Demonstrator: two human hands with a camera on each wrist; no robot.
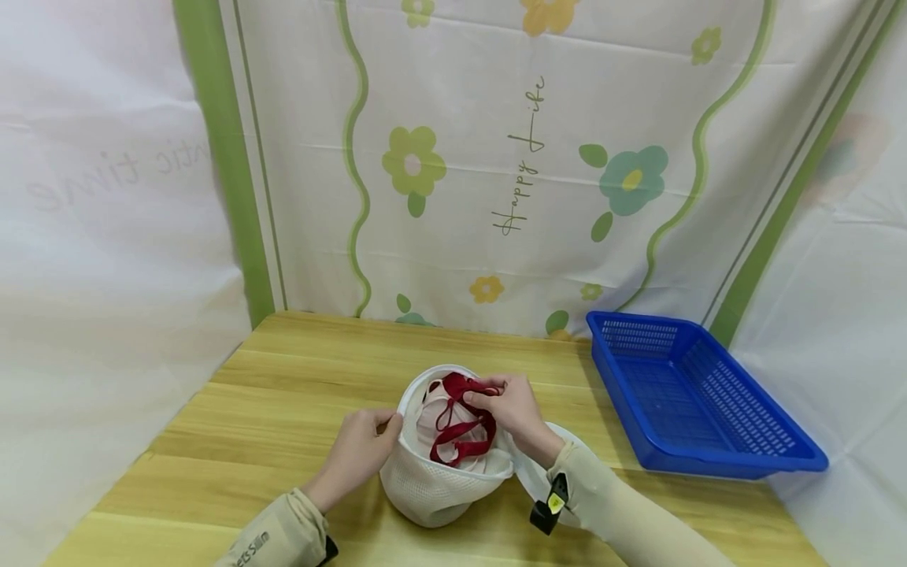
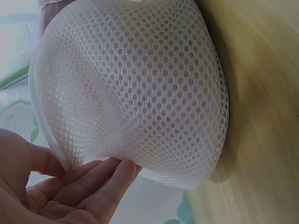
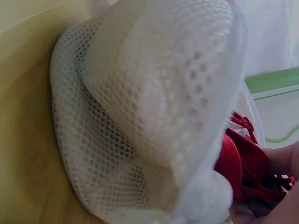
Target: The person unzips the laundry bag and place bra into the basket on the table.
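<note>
A white mesh laundry bag stands on the table with its round mouth facing up. Inside lies a pale pink bra with red straps looped over it. My left hand pinches the bag's rim on the left; in the left wrist view, thumb and fingers meet across the zippered edge. At the right of the mouth, my right hand pinches the red straps between thumb and fingers. The right wrist view shows red fabric beside that hand, partly hidden by the bag's mesh wall. The bag's white lid hangs folded back under the right forearm.
A blue plastic basket with slotted sides sits at the right rear of the wooden table. Printed white curtains enclose the back and both sides. Each wrist wears a black strap.
</note>
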